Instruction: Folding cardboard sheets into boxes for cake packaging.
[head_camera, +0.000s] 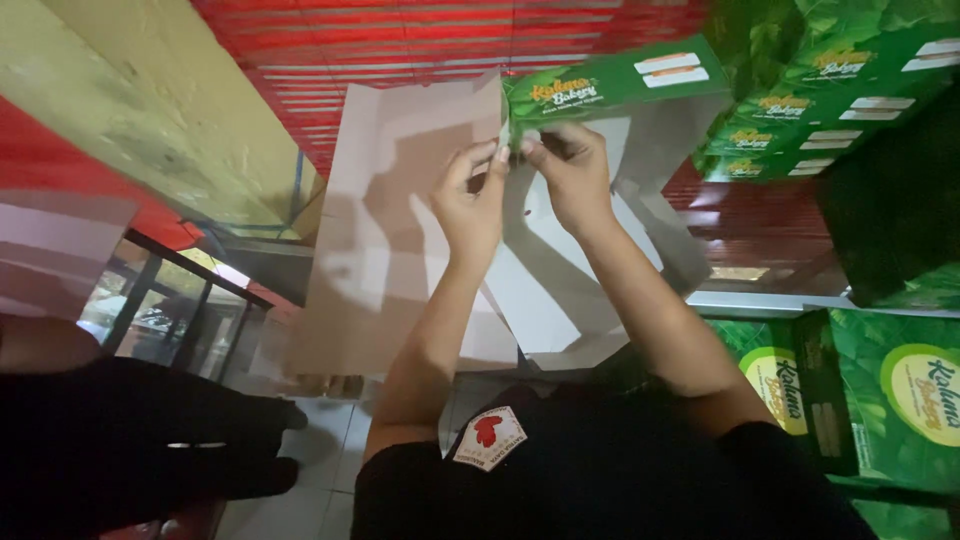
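Note:
A flat, unfolded cardboard box (400, 230) is held up in front of me, its plain pale inside facing me and a green printed side panel (610, 85) bent over at the top right. My left hand (470, 200) pinches the edge of the card near the top middle. My right hand (570, 175) grips the same spot beside it, at the fold under the green panel. The fingertips of the two hands nearly touch. Both forearms reach up from the bottom of the view.
Stacked green printed boxes (830, 90) fill the top right, and more green boxes (890, 390) stand at the lower right. A red corrugated wall (400, 40) is behind. A dark shape (130, 440) lies at the lower left over a tiled floor (330, 450).

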